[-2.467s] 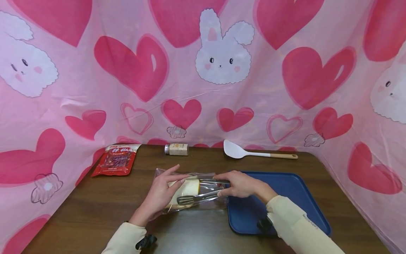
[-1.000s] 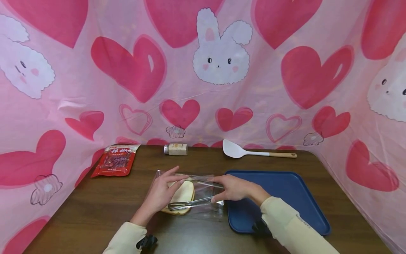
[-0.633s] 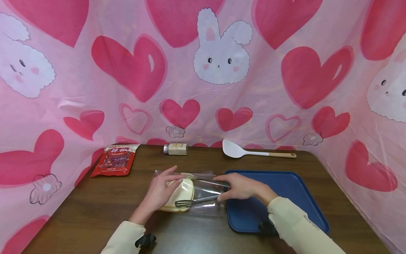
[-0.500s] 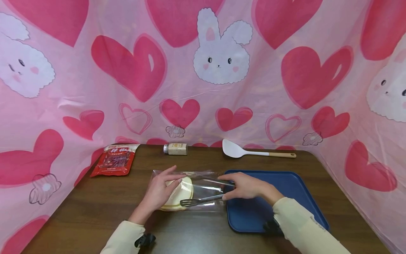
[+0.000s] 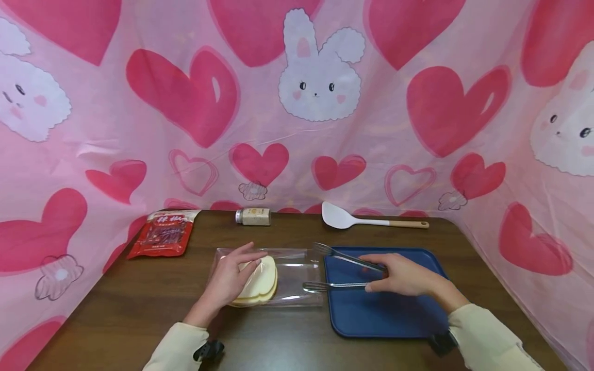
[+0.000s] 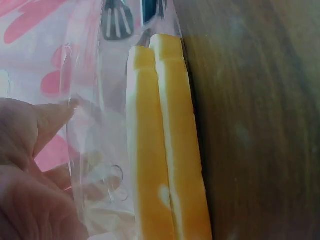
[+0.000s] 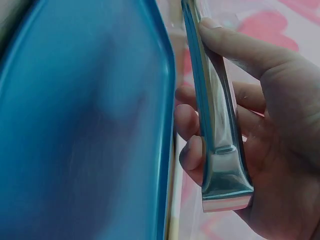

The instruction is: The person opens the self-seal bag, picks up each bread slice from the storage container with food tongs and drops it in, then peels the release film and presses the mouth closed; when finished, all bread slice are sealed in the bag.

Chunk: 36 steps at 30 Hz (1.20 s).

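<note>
Two pale bread slices (image 5: pixel 260 281) lie stacked in the left part of a clear plastic bag (image 5: pixel 299 281); the left wrist view shows the yellow-brown crusts (image 6: pixel 150 150) edge-on. My left hand (image 5: pixel 230 275) rests at the bag's left end, fingers extended and touching the film, partly seen through it. My right hand (image 5: pixel 403 275) grips metal tongs (image 5: pixel 350 257) with slotted ends, thumb on one arm and fingers on the other. The tongs' arms stand spread with nothing between them, over the left side of the blue tray (image 5: pixel 385 327), tips overlapping the bag's right end.
At the back left lies a red packet (image 5: pixel 164 234). A small seasoning jar (image 5: pixel 253 216) lies on its side at the back, and a white spatula (image 5: pixel 341 216) with a wooden handle lies behind the tray. Pink heart-printed cloth (image 5: pixel 297 134) surrounds the brown table (image 5: pixel 278 340).
My right hand has drawn the tongs to the right, away from the bread slices and over the tray. The slices stay in the bag, and my left hand has kept its place.
</note>
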Motion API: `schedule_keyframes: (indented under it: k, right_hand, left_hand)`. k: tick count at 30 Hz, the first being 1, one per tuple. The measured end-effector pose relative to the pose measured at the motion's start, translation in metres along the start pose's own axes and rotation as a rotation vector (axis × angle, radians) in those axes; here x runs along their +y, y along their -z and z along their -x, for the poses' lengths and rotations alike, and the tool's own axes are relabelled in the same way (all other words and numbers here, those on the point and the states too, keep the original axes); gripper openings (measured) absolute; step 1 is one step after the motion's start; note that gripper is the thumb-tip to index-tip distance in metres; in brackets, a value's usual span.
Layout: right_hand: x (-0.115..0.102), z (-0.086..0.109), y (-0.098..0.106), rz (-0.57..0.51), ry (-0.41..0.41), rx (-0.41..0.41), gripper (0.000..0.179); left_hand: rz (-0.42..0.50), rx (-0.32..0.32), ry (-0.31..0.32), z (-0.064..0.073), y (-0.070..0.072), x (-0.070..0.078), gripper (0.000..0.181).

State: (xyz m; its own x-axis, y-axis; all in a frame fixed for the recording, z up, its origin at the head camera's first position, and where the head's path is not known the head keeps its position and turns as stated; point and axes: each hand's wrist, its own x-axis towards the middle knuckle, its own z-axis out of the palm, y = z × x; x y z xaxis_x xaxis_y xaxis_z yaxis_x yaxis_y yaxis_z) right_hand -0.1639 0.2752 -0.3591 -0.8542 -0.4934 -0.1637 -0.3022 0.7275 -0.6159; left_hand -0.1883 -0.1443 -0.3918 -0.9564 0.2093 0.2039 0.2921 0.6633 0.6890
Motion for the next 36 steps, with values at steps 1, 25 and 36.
schedule_keyframes:
  k: [1,25,36]
  right_hand:
    - [0.004,0.007,0.002,-0.003,-0.009,0.023,0.075]
    - [0.123,0.16,0.004,0.184,-0.525,0.648,0.064]
    - [0.139,0.181,-0.011,0.228,-0.614,0.62,0.069]
  left_hand:
    - [0.003,-0.014,0.003,0.0,0.0,0.001,0.028]
    - [-0.101,-0.202,0.015,-0.014,0.034,0.016,0.034]
    - [-0.24,-0.308,-0.026,-0.052,0.035,0.019,0.037]
